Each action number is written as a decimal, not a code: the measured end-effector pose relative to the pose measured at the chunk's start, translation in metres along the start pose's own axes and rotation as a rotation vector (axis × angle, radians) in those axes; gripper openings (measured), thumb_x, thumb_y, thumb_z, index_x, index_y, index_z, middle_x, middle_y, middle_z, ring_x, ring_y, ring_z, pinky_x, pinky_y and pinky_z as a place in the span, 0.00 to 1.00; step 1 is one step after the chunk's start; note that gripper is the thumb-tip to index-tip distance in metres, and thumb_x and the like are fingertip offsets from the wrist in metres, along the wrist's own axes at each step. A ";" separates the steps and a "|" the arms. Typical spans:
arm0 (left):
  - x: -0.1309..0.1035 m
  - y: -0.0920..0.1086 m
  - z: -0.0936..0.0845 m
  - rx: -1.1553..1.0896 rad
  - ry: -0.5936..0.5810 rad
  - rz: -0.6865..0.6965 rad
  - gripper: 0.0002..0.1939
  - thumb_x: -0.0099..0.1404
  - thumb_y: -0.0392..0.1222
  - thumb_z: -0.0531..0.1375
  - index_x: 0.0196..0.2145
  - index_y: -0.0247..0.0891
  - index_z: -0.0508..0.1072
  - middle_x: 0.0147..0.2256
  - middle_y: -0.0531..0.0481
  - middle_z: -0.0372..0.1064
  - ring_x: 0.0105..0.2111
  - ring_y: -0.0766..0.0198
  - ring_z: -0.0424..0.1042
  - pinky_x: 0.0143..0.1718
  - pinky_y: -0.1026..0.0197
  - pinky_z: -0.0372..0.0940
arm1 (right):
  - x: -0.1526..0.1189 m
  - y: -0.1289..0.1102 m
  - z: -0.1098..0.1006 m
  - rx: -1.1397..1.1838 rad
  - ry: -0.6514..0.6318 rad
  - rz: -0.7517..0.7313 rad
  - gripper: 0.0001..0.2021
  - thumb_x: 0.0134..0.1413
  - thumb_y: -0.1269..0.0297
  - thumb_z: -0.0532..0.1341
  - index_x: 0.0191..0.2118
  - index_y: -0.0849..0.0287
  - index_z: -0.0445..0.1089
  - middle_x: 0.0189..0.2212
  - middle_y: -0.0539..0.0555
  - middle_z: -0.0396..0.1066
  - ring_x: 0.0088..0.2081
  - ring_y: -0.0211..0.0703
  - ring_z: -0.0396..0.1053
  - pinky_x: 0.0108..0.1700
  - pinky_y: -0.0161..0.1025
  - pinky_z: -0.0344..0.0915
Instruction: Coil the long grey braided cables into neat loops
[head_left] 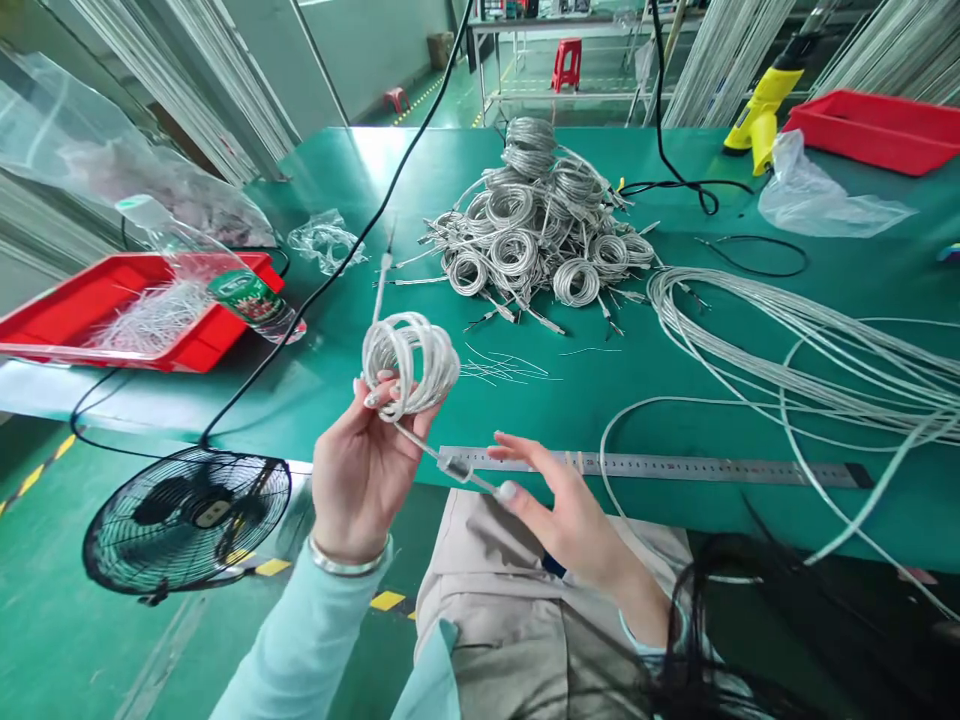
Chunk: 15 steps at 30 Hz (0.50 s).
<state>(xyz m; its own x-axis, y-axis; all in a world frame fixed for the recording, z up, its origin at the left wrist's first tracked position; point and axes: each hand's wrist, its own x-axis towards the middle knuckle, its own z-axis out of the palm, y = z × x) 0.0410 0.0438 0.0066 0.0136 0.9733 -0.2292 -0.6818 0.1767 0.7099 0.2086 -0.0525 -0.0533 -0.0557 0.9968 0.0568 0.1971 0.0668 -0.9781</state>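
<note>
My left hand (367, 460) is closed around the lower part of a coil of white cable (431, 365), held up above the table's front edge. One cable end sticks up past the top of the coil. The other end runs down to the right and carries a small clear sleeve or tag (454, 466). My right hand (562, 510) is beside that end, its fingers apart and the thumb at or very near the cable tip; I cannot tell if it touches. A steel ruler (675, 468) lies behind my right hand along the table edge.
A pile of coiled cables (517, 225) sits mid-table, with loose wires (502, 368) before it. Long cable loops (750, 330) spread at right. A red tray (202, 350) and plastic bottle (251, 300) are left, above a black fan (187, 520). A black cord (330, 290) hangs across.
</note>
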 end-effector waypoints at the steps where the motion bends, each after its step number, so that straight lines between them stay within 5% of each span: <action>1: -0.001 -0.006 -0.004 -0.041 0.018 0.035 0.25 0.74 0.37 0.38 0.29 0.36 0.71 0.24 0.51 0.65 0.33 0.66 0.72 0.53 0.52 0.67 | -0.002 0.002 0.000 0.059 -0.054 0.039 0.19 0.61 0.62 0.58 0.57 0.53 0.62 0.46 0.55 0.73 0.49 0.44 0.71 0.49 0.43 0.70; 3: -0.003 -0.020 -0.014 -0.136 0.026 0.088 0.26 0.74 0.37 0.38 0.27 0.36 0.70 0.24 0.51 0.67 0.34 0.66 0.72 0.55 0.50 0.66 | -0.004 0.009 0.000 0.190 -0.079 0.141 0.16 0.59 0.63 0.60 0.53 0.55 0.65 0.39 0.53 0.75 0.37 0.41 0.75 0.36 0.36 0.73; 6: -0.004 -0.042 -0.032 -0.277 0.049 0.090 0.25 0.74 0.38 0.39 0.28 0.34 0.70 0.25 0.51 0.67 0.34 0.68 0.72 0.58 0.49 0.63 | -0.004 0.024 -0.005 0.166 0.080 0.191 0.10 0.56 0.64 0.61 0.43 0.58 0.71 0.35 0.53 0.76 0.31 0.40 0.74 0.27 0.33 0.70; 11: -0.005 -0.062 -0.047 -0.299 0.106 0.004 0.24 0.74 0.41 0.41 0.29 0.34 0.71 0.29 0.50 0.71 0.36 0.66 0.72 0.59 0.47 0.60 | 0.001 0.033 -0.012 -0.312 0.302 -0.066 0.07 0.60 0.68 0.58 0.40 0.57 0.74 0.38 0.54 0.76 0.35 0.42 0.72 0.39 0.40 0.71; 15: -0.013 -0.066 -0.045 -0.215 0.114 -0.030 0.20 0.73 0.44 0.47 0.30 0.36 0.73 0.31 0.50 0.73 0.39 0.64 0.73 0.57 0.51 0.63 | 0.006 0.018 0.007 -0.698 0.428 -0.292 0.12 0.58 0.70 0.60 0.47 0.55 0.72 0.51 0.59 0.68 0.54 0.56 0.62 0.54 0.55 0.62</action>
<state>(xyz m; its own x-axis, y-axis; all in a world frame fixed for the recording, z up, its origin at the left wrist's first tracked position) 0.0533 0.0129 -0.0672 -0.0380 0.9432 -0.3300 -0.8225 0.1580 0.5464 0.2048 -0.0455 -0.0725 0.1478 0.8566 0.4944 0.7953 0.1942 -0.5743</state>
